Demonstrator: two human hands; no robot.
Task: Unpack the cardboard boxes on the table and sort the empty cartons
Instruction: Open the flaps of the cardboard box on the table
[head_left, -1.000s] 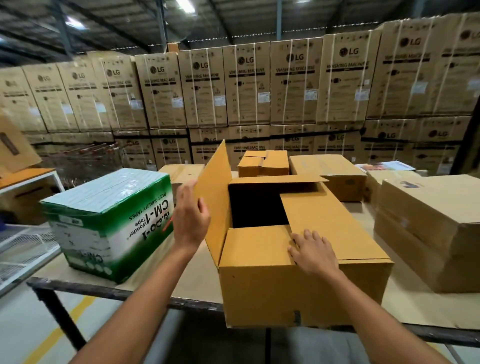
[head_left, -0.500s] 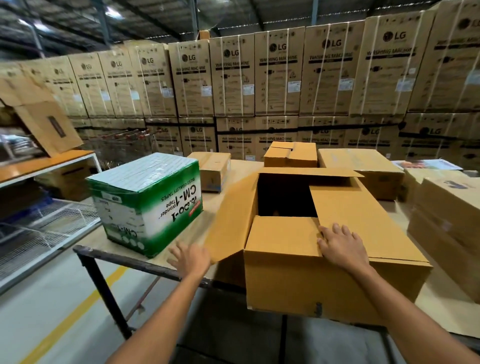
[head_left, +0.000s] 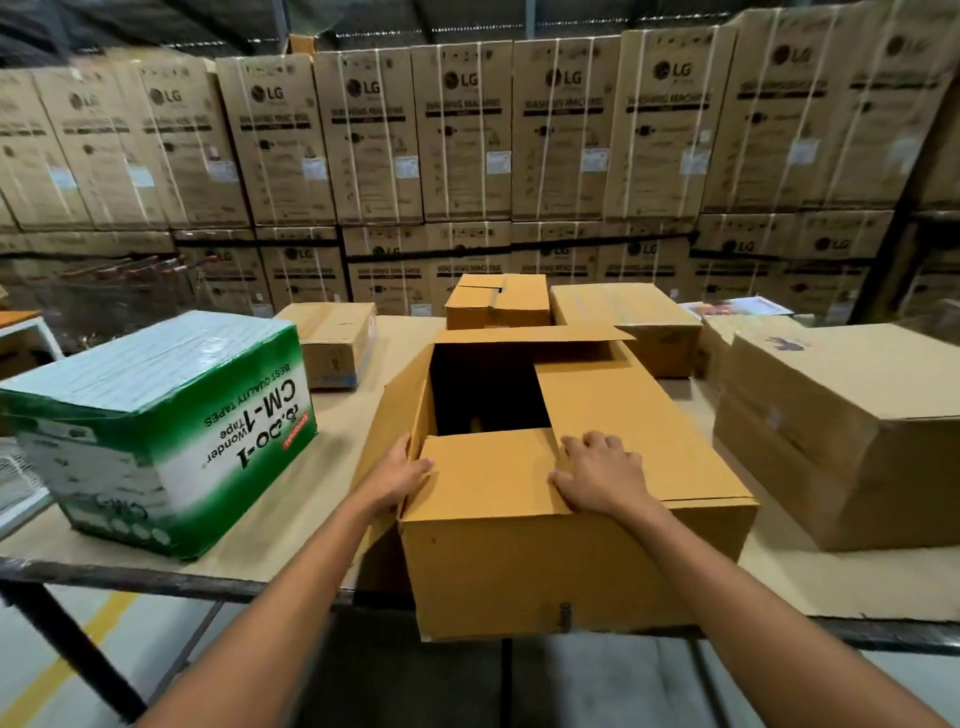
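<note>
- We see the open box (head_left: 519, 561) at the near edge of the tabletop (head_left: 291, 519), with its front face jutting a little over the edge.
- Its near flap (head_left: 488, 473) and right flap (head_left: 623, 415) are folded in over the top. The far flap (head_left: 535, 332) lies roughly level and points away from us, and the left flap (head_left: 395, 410) hangs outward.
- The uncovered part of the opening is dark, and we cannot tell what lies inside.
- Our left hand (head_left: 397, 478) grips the box's near left corner, with the thumb on top of the near flap and the fingers along the left edge.
- Our right hand (head_left: 602, 478) rests palm down where the near and right flaps meet, fingers relaxed and holding nothing.
- A green and white tape carton (head_left: 156, 431) stands to the left, apart from the open box.
- Behind it sits a small closed box (head_left: 332, 338).
- Just beyond the far flap stand a squat brown box (head_left: 498, 301) and a longer box (head_left: 623, 312).
- A large closed carton (head_left: 841, 426) sits at the right.
- Stacked washing machine cartons (head_left: 467, 130) fill the background.
</note>
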